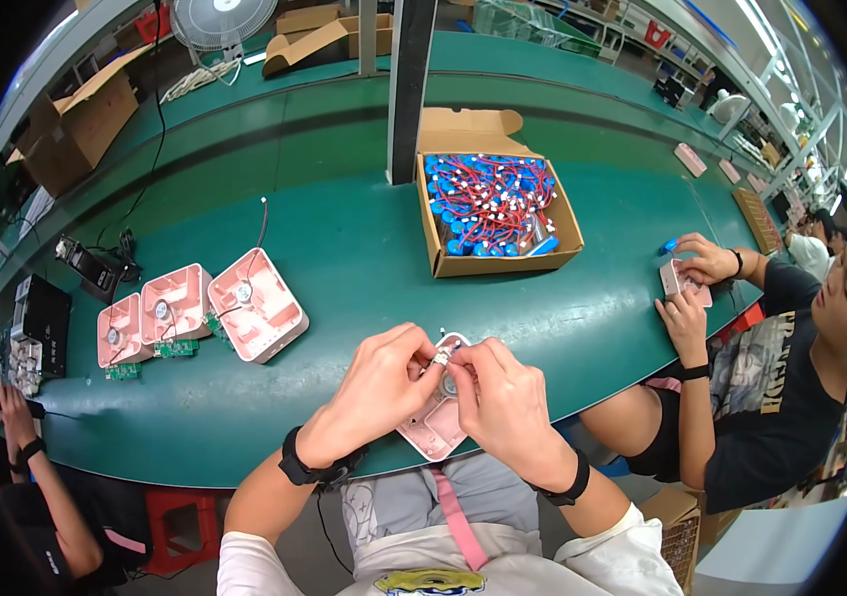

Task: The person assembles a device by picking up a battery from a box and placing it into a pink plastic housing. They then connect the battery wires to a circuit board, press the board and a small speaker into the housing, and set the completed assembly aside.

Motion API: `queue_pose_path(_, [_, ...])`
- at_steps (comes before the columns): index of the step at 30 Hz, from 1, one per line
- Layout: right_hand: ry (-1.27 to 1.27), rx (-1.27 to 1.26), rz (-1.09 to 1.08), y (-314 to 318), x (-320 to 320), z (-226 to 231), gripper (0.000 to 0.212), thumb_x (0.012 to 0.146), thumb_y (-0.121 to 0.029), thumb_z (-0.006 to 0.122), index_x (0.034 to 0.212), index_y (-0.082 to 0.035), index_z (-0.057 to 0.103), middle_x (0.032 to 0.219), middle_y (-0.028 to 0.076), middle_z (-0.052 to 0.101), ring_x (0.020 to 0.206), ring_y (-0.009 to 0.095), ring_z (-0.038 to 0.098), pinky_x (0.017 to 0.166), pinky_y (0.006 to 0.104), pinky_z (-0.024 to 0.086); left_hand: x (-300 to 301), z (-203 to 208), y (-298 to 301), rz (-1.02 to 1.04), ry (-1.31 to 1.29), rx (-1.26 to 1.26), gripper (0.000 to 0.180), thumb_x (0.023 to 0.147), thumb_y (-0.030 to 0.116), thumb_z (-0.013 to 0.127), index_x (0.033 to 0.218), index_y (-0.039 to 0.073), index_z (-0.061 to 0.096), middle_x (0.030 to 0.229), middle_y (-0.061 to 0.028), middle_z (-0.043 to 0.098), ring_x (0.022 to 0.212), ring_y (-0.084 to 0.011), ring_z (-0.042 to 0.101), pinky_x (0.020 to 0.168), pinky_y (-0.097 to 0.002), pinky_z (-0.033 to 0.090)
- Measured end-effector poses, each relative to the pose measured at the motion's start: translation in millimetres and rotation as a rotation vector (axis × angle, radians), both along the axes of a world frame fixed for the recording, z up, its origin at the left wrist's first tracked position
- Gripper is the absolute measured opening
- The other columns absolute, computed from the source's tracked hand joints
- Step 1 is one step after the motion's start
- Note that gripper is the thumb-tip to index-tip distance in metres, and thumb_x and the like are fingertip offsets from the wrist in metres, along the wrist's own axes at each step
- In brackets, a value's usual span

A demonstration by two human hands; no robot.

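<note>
At the near edge of the tabletop (354,288), the left hand's (381,375) fingers pinch a small white part (440,356); I can't tell the right hand's (511,397) grip. Tugging hard could break it.

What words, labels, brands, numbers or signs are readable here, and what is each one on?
Gold lettering on the co-worker's dark shirt: large and partly visible, but I won't copy it out.
White marks on the black device at left: too small to read.
Nearest pink case: no writing I can make out.
Blue cylinders: any print is too small to read.
</note>
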State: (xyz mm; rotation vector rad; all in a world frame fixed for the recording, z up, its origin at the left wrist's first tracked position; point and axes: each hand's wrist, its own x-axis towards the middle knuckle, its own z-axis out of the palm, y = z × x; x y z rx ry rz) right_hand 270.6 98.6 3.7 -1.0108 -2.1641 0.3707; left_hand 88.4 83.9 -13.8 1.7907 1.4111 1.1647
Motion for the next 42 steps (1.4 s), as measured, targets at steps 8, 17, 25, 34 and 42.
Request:
queue_pose_path(8, [-0.095, 0.012, -0.039, -2.0, -9.0, 3.5, 0.008, 0.090, 0.000, 0.072, 0.094, -0.001, 0.065, 0.085, 0.011, 0.065, 0.063, 0.033, 0.068, 0.054, 0.0406, 0.053, 0.0, 1.7, -2.6, -0.004, 0.035, 0.033, 0.015, 0.085, 0.001, 0.078, 0.088, -0.005, 0.065, 0.080, -0.0089, 0.062, 0.062, -0.0168, 0.060, 0.057, -0.0306, 0.049])
queue_pose_path(17, [-0.094, 0.032, -0.071, 3.1, -4.7, -1.3, 0.009, 0.091, -0.001, 0.069, 0.098, -0.003, 0.065, 0.087, 0.010, 0.064, 0.065, 0.031, 0.068, 0.054, 0.0399, 0.051, 6.7, 5.7, 0.0, -0.019, 0.056, 0.027, 0.015, 0.086, 0.002, 0.078, 0.091, -0.005, 0.067, 0.079, -0.0088, 0.062, 0.062, -0.0173, 0.059, 0.057, -0.0313, 0.049])
queue_pose_path(25, [-0.146, 0.043, -0.043, -39.1, -0.7, 35.2, 0.041, 0.090, -0.023, 0.074, 0.125, -0.005, 0.064, 0.133, 0.020, 0.060, 0.124, 0.034, 0.060, 0.103, 0.0523, 0.046, -12.7, 89.1, -33.0, -0.023, 0.189, -0.178, 0.019, 0.090, 0.007, 0.078, 0.106, -0.003, 0.074, 0.095, -0.0107, 0.067, 0.073, -0.0159, 0.065, 0.065, -0.0293, 0.053])
queue_pose_path(34, [-0.378, 0.045, 0.032, -58.9, 48.9, 7.8, 0.062, 0.082, -0.027, 0.077, 0.138, -0.006, 0.061, 0.162, 0.017, 0.044, 0.148, 0.035, 0.043, 0.122, 0.0615, 0.029, -78.9, 113.6, -138.9, 0.504, 0.539, -0.035, 0.022, 0.090, 0.006, 0.078, 0.110, -0.001, 0.073, 0.110, -0.0147, 0.065, 0.091, -0.0268, 0.067, 0.075, -0.0357, 0.054])
queue_pose_path(42, [-0.473, 0.206, -0.018, 13.2, 151.0, 51.3, 0.069, 0.077, -0.016, 0.083, 0.140, -0.007, 0.059, 0.160, 0.019, 0.045, 0.146, 0.044, 0.042, 0.122, 0.0597, 0.031, -206.3, 73.7, -120.2, 0.878, 0.857, 0.043, 0.048, 0.088, 0.021, 0.080, 0.128, 0.001, 0.064, 0.120, -0.0225, 0.062, 0.119, -0.0442, 0.056, 0.102, -0.0513, 0.045])
